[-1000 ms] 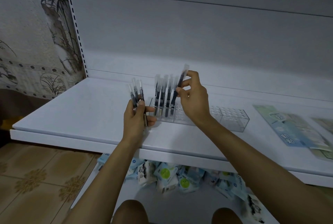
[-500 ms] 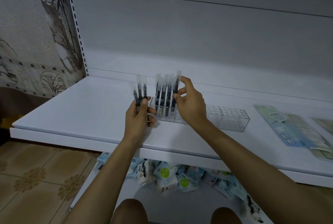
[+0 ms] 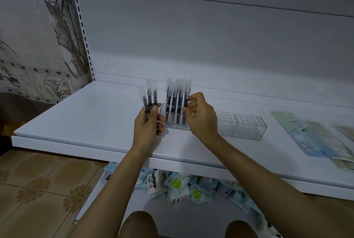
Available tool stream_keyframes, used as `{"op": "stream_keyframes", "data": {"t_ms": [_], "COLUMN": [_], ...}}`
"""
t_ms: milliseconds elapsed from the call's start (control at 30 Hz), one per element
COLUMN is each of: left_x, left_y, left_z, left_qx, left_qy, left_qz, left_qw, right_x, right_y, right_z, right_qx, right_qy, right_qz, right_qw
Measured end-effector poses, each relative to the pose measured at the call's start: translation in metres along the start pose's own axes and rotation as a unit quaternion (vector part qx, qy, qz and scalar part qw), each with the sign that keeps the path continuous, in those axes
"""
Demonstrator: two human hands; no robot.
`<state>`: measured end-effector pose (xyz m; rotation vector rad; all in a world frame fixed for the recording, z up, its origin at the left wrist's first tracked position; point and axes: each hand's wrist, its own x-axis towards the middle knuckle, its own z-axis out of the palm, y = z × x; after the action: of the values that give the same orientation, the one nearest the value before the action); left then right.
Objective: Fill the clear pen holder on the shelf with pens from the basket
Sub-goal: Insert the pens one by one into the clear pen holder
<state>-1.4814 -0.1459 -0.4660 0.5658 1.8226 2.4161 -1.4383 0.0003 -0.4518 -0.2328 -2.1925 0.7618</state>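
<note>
Below the shelf's [image 3: 86, 115] front edge lie loose packets [image 3: 176, 184]. Above it, the left hand [image 3: 147, 128] grips a small bundle of pens [image 3: 149, 98] upright, just left of the clear pen holder [image 3: 239, 124]. The right hand [image 3: 201, 117] pinches the rightmost pen [image 3: 186, 94] standing in the holder's left end and hides its middle cells. Flat blue packs [image 3: 310, 134] lie well to the right.

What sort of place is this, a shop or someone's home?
Probably a stationery shop being stocked: a white display shelf with a slotted upright, a clear plastic pen holder with black pens, small packets heaped underneath.
</note>
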Motion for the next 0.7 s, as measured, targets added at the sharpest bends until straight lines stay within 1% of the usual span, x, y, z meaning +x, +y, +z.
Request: {"op": "stream_keyframes", "data": {"t_ms": [200, 367, 600, 700], "left_x": [0.000, 0.000, -0.002, -0.003], "left_y": [0.000, -0.001, 0.000, 0.002], "left_z": [0.000, 0.000, 0.000, 0.000], "left_qx": [-0.001, 0.007, 0.009, -0.004], "left_qy": [0.008, 0.011, 0.011, 0.004], "left_qz": [0.000, 0.001, 0.007, 0.008], "left_qw": [1.000, 1.000, 1.000, 1.000], "right_x": [0.002, 0.004, 0.005, 0.003], "right_y": [0.003, 0.004, 0.004, 0.001], "right_z": [-0.001, 0.000, -0.006, -0.013], "right_qx": [0.064, 0.081, 0.116, 0.151], "right_qy": [0.006, 0.007, -0.012, 0.022], "right_qz": [0.033, 0.053, 0.082, 0.075], "right_qw": [0.997, 0.995, 0.990, 0.985]}}
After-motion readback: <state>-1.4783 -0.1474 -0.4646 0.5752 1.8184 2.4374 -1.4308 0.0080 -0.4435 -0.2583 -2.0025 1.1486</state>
